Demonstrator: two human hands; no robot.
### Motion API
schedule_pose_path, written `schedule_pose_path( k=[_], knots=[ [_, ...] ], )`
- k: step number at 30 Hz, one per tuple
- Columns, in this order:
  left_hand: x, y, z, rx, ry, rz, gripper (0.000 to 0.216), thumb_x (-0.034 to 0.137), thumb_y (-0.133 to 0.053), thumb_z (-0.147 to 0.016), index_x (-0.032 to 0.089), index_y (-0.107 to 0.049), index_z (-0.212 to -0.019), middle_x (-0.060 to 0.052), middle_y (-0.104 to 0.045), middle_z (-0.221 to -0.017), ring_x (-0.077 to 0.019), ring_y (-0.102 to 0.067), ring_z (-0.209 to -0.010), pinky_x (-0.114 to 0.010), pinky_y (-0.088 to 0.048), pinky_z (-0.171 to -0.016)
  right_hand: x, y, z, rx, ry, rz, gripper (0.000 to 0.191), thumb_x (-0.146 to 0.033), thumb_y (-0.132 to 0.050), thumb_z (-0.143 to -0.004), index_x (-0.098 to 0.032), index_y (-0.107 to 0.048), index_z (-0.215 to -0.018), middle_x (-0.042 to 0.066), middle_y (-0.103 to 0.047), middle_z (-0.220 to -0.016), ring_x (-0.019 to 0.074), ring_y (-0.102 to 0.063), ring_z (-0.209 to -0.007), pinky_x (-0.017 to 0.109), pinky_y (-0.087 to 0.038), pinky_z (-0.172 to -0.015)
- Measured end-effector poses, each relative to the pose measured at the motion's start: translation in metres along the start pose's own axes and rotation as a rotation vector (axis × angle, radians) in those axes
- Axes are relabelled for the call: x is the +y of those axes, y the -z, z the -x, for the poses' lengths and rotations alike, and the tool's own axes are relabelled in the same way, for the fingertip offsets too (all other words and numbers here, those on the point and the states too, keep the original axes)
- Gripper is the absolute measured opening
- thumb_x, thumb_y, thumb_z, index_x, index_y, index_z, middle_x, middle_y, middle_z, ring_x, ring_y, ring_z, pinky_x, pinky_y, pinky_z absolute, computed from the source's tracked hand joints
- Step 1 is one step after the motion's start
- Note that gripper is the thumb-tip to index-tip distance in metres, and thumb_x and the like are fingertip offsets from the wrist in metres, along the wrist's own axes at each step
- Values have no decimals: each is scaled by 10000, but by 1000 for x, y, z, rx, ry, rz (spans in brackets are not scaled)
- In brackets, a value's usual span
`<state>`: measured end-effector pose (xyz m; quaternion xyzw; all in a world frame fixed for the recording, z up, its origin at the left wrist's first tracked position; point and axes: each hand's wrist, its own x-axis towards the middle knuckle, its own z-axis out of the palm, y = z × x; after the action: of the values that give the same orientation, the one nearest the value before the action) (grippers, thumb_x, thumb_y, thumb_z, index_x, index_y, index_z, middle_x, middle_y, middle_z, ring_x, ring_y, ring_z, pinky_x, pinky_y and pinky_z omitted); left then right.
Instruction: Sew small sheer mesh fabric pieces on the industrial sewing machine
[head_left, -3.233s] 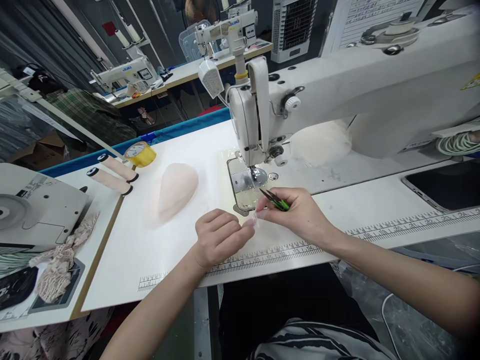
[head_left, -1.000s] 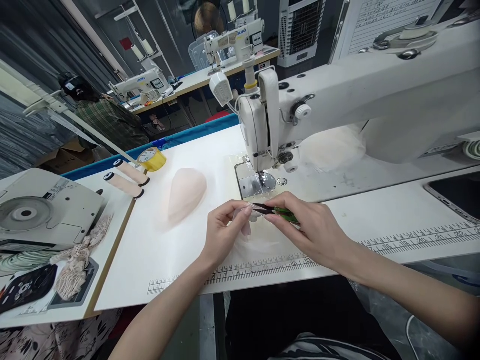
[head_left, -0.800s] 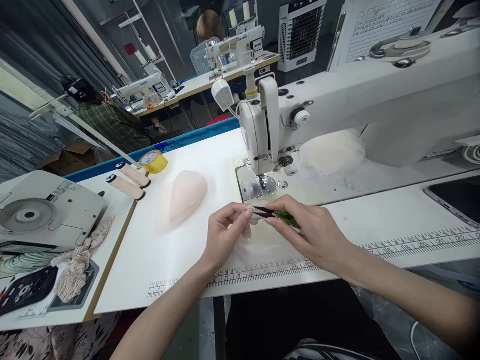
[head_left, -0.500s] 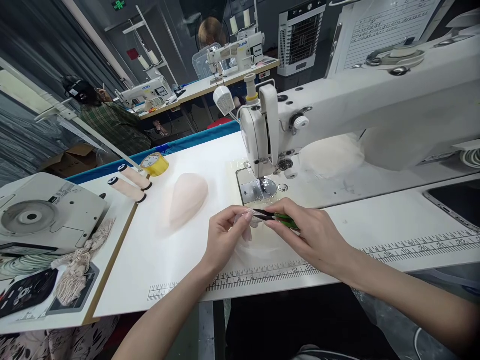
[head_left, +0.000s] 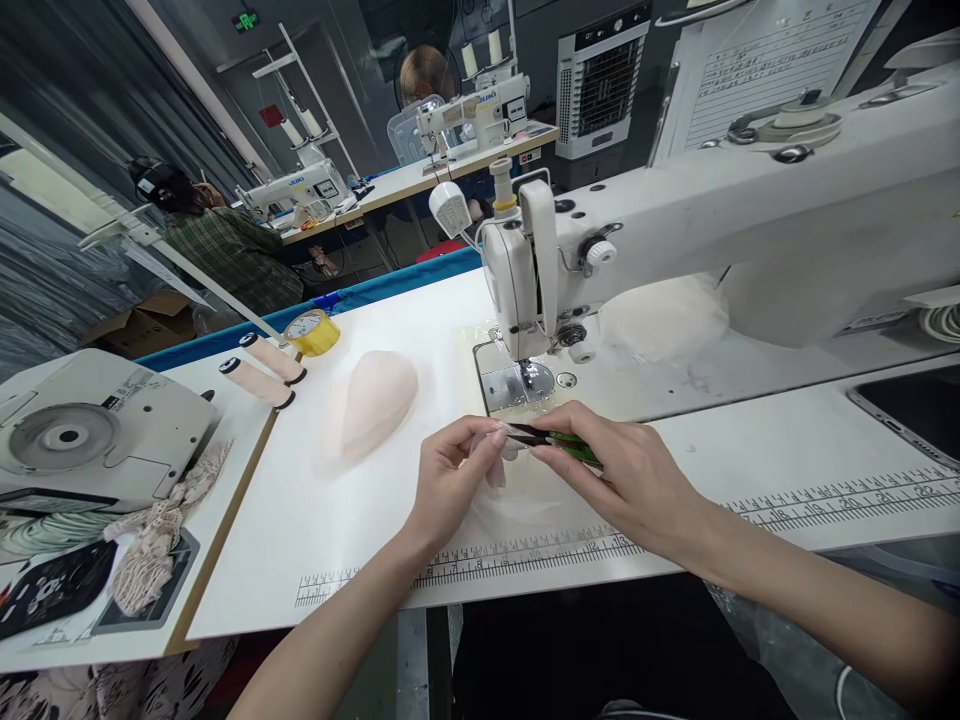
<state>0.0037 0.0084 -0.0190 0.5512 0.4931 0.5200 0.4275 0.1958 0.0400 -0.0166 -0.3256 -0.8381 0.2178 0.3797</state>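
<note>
My left hand [head_left: 455, 478] pinches a small clear strip [head_left: 504, 433] just in front of the needle plate [head_left: 514, 385] of the white sewing machine [head_left: 675, 230]. My right hand [head_left: 626, 475] grips green-handled thread snips [head_left: 559, 441], whose dark blades touch the strip at my left fingertips. Both hands rest on the white table [head_left: 360, 520], above its printed ruler [head_left: 525, 548]. A sheer pale fabric piece [head_left: 517, 500] lies under my hands.
A pale pink foam cup [head_left: 373, 400] lies left of the needle; another [head_left: 660, 315] sits under the machine arm. Two thread cones [head_left: 262, 368] and a yellow tape roll [head_left: 312, 331] lie far left, near lace trim [head_left: 154, 545]. A person in plaid [head_left: 217, 250] sits behind.
My left hand has risen from a loose fist to a pinch on the strip, and the snips have moved left to meet it. In the last second both hands hold still.
</note>
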Motion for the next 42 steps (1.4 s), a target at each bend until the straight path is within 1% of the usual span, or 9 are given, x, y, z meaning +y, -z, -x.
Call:
schedule_pose_path(
  k=[4, 9, 12, 14, 21, 26, 30, 39, 42],
  knots=[
    [1, 0, 1, -13, 9, 3, 204, 355, -630, -900, 166, -656, -828, 44, -561, -496, -87, -505, -494, -221, -390, -580, 1, 2, -1, 20, 23, 4, 172, -334, -495, -992, -202, -548, -1089, -21, -669, -802, 86, -529, -510, 213, -374, -495],
    [1, 0, 1, -76, 9, 86, 211, 343, -604, -914, 163, -618, -803, 51, -525, -485, -86, -481, -460, -216, -384, -530, 4, 6, -3, 80, 141, 94, 174, -296, -530, -975, -199, -549, -1118, 18, -701, -957, 102, -619, -611, 213, -414, -516],
    [0, 1, 1, -112, 19, 121, 219, 340, -605, -912, 166, -605, -779, 55, -499, -483, -80, -462, -452, -206, -362, -502, 6, 8, -3, 95, 218, 171, 162, -279, -542, -966, -191, -546, -1102, 22, -707, -961, 123, -657, -678, 225, -438, -544],
    [-1, 1, 1, -127, 32, 132, 231, 347, -609, -908, 164, -607, -767, 55, -486, -488, -75, -450, -451, -201, -350, -488, 7, 8, -3, 90, 241, 196, 153, -269, -541, -964, -189, -546, -1095, 18, -710, -951, 130, -665, -693, 233, -439, -546],
    [-2, 2, 1, -134, 43, 122, 265, 389, -619, -891, 158, -630, -763, 51, -461, -492, -72, -422, -442, -195, -334, -462, 8, 8, -3, 99, 257, 220, 142, -266, -520, -967, -180, -559, -1073, 22, -709, -909, 130, -653, -652, 238, -415, -528],
    [-2, 1, 0, -119, 45, 99, 285, 411, -618, -883, 154, -633, -762, 46, -463, -490, -77, -423, -437, -200, -336, -458, 7, 10, -2, 56, 222, 217, 141, -285, -511, -969, -199, -556, -1072, 22, -712, -920, 143, -665, -676, 249, -423, -534],
    [-3, 1, 0, -108, 55, 73, 319, 451, -621, -871, 152, -632, -761, 43, -465, -489, -83, -426, -430, -208, -339, -452, 7, 10, -2, 50, 215, 209, 144, -293, -505, -970, -211, -559, -1076, 22, -714, -913, 153, -669, -666, 260, -427, -526],
    [-1, 2, 2, -124, 58, 84, 295, 425, -620, -875, 159, -610, -746, 50, -454, -474, -81, -424, -434, -207, -336, -460, 7, 8, -2, 48, 241, 185, 159, -277, -538, -965, -199, -532, -1103, 11, -703, -928, 136, -671, -705, 242, -439, -544],
    [1, 2, 2, -145, 69, 78, 305, 432, -623, -869, 155, -605, -744, 48, -451, -474, -83, -422, -438, -209, -338, -464, 5, 9, -4, 41, 189, 130, 166, -297, -527, -970, -202, -545, -1104, 20, -703, -943, 130, -656, -674, 236, -436, -536]
  ],
)
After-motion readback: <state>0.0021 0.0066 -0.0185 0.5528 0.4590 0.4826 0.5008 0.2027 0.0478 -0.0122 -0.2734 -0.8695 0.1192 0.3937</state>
